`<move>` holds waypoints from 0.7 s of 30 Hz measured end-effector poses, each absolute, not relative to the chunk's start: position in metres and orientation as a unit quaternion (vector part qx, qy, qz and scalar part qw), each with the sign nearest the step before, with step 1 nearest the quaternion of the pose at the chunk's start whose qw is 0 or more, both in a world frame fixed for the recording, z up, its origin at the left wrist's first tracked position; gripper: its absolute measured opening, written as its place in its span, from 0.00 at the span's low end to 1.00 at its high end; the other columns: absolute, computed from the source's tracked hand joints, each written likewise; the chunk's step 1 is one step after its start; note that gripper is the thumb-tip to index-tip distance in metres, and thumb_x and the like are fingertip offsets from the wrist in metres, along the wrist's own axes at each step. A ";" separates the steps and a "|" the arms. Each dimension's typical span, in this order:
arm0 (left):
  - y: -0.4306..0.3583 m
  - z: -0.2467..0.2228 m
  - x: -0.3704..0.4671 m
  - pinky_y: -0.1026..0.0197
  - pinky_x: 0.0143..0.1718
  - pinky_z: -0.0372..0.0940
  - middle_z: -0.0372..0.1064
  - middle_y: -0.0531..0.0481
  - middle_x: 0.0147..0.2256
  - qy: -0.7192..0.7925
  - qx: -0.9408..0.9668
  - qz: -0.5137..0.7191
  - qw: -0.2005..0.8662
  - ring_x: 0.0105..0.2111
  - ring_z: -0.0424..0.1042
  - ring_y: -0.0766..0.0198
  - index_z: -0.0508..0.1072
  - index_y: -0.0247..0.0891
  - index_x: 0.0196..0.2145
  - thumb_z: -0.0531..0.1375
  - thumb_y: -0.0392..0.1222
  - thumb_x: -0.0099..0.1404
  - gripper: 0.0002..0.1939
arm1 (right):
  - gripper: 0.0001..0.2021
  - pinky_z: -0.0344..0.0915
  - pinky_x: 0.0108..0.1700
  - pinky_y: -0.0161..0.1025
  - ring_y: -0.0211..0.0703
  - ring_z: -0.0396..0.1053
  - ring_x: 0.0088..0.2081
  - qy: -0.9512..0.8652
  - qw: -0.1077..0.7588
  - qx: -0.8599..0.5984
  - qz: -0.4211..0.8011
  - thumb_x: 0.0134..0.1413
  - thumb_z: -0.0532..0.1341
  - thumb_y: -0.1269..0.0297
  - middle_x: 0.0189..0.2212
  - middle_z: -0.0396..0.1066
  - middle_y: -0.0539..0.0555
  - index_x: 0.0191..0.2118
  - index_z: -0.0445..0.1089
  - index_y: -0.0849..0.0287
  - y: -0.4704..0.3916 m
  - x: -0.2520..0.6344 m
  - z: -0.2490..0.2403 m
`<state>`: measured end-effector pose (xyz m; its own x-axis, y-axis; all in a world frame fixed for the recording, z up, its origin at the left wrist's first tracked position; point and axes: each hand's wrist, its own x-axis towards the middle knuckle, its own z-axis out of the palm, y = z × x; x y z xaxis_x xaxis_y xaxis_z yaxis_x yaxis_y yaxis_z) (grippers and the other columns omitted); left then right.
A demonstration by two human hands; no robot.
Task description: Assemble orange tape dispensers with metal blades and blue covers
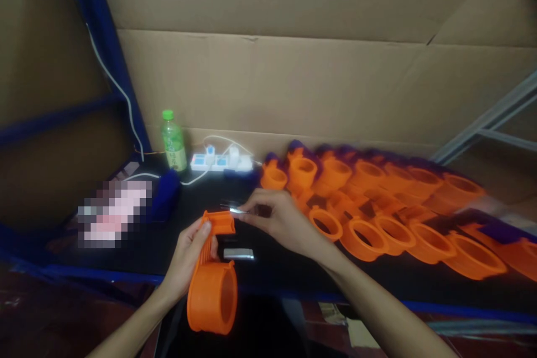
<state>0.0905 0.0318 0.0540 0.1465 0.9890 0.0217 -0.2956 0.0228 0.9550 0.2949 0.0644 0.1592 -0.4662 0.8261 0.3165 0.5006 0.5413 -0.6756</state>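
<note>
In my left hand, the thumb and fingers are closed round the ribbed neck of an orange plastic part. Its wide ring hangs at the bottom, and a short channel-like arm points right at the top. My right hand pinches a small, thin, shiny strip, whose kind is too blurred to make out. That strip is close to the end of the orange arm; whether they touch I cannot tell. Below it, a flat silvery piece lies on the black tabletop.
Rows of similar orange ring parts cover the table's right side. At the back stand a green-capped bottle and a white power strip with cables. A blurred-out pinkish object lies left. Cardboard walls the back; a blue post rises left.
</note>
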 end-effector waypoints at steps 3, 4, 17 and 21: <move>0.031 0.051 0.090 0.65 0.25 0.60 0.63 0.57 0.19 0.381 0.475 0.520 0.599 0.19 0.61 0.69 0.70 0.38 0.32 0.60 0.55 0.69 0.17 | 0.04 0.63 0.34 0.33 0.36 0.67 0.31 -0.821 0.284 -0.409 0.278 0.58 0.67 0.66 0.31 0.71 0.51 0.36 0.79 0.60 0.066 0.292 0.159; 0.031 0.050 0.090 0.66 0.25 0.60 0.63 0.57 0.19 0.382 0.477 0.522 0.596 0.19 0.61 0.69 0.69 0.39 0.31 0.59 0.55 0.70 0.17 | 0.03 0.63 0.35 0.34 0.36 0.67 0.32 -0.821 0.281 -0.413 0.277 0.58 0.67 0.67 0.31 0.72 0.52 0.36 0.79 0.60 0.066 0.291 0.159; 0.035 0.047 0.090 0.64 0.25 0.62 0.66 0.56 0.18 0.397 0.510 0.506 0.571 0.18 0.64 0.66 0.76 0.37 0.38 0.63 0.55 0.65 0.17 | 0.19 0.64 0.34 0.33 0.36 0.67 0.30 -0.752 0.260 -0.364 0.485 0.49 0.71 0.49 0.27 0.73 0.50 0.31 0.74 0.63 0.099 0.268 0.137; 0.034 0.050 0.091 0.65 0.25 0.60 0.63 0.57 0.18 0.385 0.475 0.538 0.580 0.18 0.63 0.68 0.73 0.38 0.32 0.61 0.55 0.67 0.17 | 0.18 0.65 0.38 0.33 0.36 0.71 0.34 -0.811 0.239 -0.386 0.368 0.66 0.59 0.52 0.32 0.76 0.52 0.37 0.77 0.62 0.106 0.277 0.143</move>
<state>0.0913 0.0343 0.0495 0.1233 0.9903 0.0645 -0.2589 -0.0307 0.9654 0.2771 0.1063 0.1432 -0.5876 0.8026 0.1027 0.4514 0.4306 -0.7815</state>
